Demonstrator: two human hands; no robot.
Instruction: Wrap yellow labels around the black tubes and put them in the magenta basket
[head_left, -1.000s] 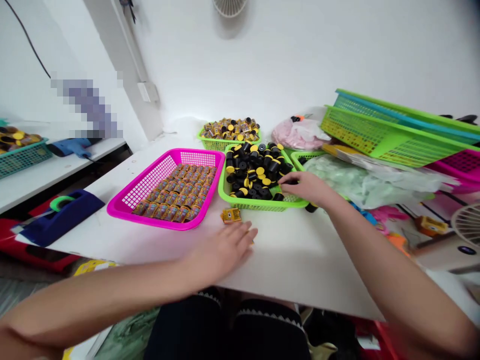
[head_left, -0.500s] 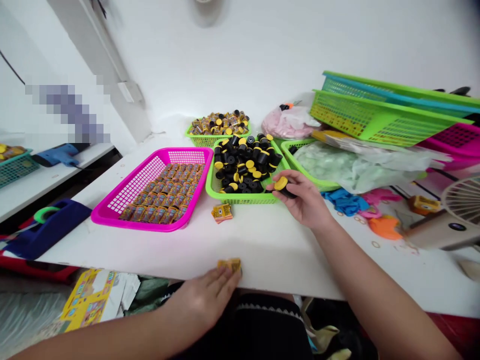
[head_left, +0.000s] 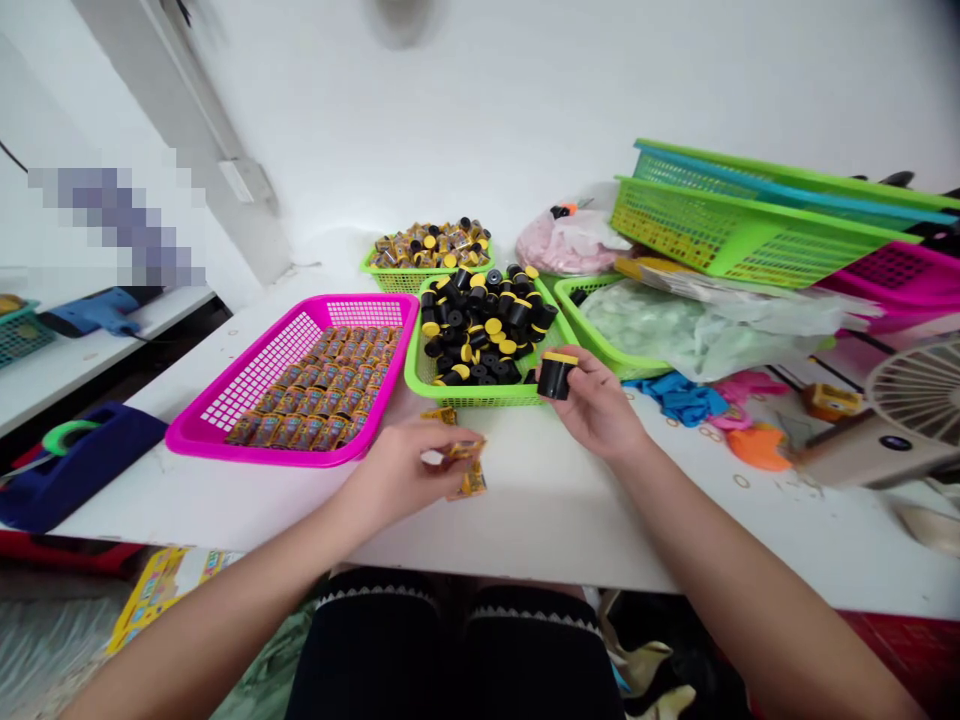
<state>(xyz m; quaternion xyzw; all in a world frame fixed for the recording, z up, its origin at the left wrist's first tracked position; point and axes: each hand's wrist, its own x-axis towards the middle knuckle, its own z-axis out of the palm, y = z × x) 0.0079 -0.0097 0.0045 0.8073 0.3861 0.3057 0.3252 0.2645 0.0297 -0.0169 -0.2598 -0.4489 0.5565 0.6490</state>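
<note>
My right hand (head_left: 606, 412) grips a small black canister (head_left: 555, 380) with a yellow lid, held upright just in front of a green basket (head_left: 480, 394) heaped with similar canisters. Over the table, my left hand (head_left: 405, 465) pinches a yellow printed label (head_left: 466, 450) between thumb and fingers. Right below the fingers shows another yellow printed piece (head_left: 472, 484); whether it is held or lies on the table is unclear. Partly behind the left hand, a small stack of yellow printed labels (head_left: 441, 414) lies on the table.
A pink basket (head_left: 262, 455) on the left holds rows of wrapped canisters. Another green basket (head_left: 401, 282) of wrapped pieces stands behind. Stacked baskets (head_left: 750, 235), plastic bags (head_left: 697, 325), balloons (head_left: 679, 398) and a fan (head_left: 862, 430) occupy the right. A blue tape dispenser (head_left: 82, 470) sits far left.
My left hand has moved from the table's front edge up and forward to the label stack, now lifting a label. My right hand has turned the canister upright, staying near the basket.
</note>
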